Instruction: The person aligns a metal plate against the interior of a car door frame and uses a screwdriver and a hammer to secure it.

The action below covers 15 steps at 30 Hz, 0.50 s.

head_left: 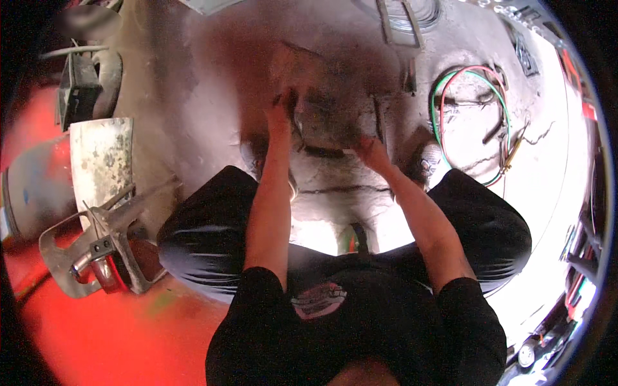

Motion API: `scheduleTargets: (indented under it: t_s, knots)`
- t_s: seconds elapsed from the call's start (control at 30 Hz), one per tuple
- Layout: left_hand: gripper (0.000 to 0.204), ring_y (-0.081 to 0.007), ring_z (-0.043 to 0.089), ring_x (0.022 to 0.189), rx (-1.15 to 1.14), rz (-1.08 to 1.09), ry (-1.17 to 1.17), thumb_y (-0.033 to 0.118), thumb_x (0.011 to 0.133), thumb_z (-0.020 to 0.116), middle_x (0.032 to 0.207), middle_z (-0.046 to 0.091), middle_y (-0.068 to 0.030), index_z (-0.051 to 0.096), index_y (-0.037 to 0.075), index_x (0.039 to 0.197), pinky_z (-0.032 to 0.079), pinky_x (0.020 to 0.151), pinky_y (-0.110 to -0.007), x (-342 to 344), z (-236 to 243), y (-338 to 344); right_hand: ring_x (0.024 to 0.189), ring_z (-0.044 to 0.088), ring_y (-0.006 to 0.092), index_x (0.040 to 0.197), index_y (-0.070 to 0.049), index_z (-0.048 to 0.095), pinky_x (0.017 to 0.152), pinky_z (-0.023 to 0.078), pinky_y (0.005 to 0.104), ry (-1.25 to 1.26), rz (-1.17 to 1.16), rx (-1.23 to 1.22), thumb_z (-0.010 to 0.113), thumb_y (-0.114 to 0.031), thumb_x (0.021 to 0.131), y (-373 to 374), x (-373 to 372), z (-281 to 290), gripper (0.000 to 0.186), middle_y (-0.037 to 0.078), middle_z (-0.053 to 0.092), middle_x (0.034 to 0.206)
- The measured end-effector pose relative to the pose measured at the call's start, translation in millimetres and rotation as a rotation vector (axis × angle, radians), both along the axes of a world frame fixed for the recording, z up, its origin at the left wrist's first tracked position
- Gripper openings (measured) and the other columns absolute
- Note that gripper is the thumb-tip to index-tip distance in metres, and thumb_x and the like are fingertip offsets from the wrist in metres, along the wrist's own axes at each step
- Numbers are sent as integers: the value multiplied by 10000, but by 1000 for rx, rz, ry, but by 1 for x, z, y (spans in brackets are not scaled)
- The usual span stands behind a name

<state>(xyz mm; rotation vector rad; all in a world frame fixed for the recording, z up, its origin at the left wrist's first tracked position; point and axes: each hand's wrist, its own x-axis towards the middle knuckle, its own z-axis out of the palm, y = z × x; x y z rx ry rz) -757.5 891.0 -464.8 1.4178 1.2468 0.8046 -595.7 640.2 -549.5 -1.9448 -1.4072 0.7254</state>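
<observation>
I squat over a concrete floor (212, 77) and look down between my knees. A dark, dirty metal block (325, 119) lies on the floor in front of me. My left hand (280, 112) grips its left side with the fingers curled over the top edge. My right hand (370, 151) holds its lower right corner. The block and both hands are blurred. My shoes (428, 161) stand at either side of it.
Red and green hoses (470, 74) coil on the floor at the right with a brass torch (512, 154) at their end. A rusty metal plate (100, 154) and a steel bracket with a red part (96, 251) lie at the left. Metal frames (402, 22) lie at the top.
</observation>
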Motion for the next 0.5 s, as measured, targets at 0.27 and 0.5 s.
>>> scheduleTargets:
  t_s: [0.27,0.5]
  knots:
    - [351,-265,645,917,-462,-26,-598,262,925,703,952,685,-128,667,-27,1119,517,841,-408,21,36,3,1007,660,190,1299,-5,587,861,530,384,859,-292,-103,701,-468,927,43,7,60,604,81,678,1106]
    - [370,-298,648,948,-489,-129,-623,252,898,723,986,685,-145,658,-28,1132,516,854,-428,34,39,-33,1037,697,307,1302,8,523,923,560,452,1373,-151,-36,670,-323,976,30,7,91,487,148,663,1124]
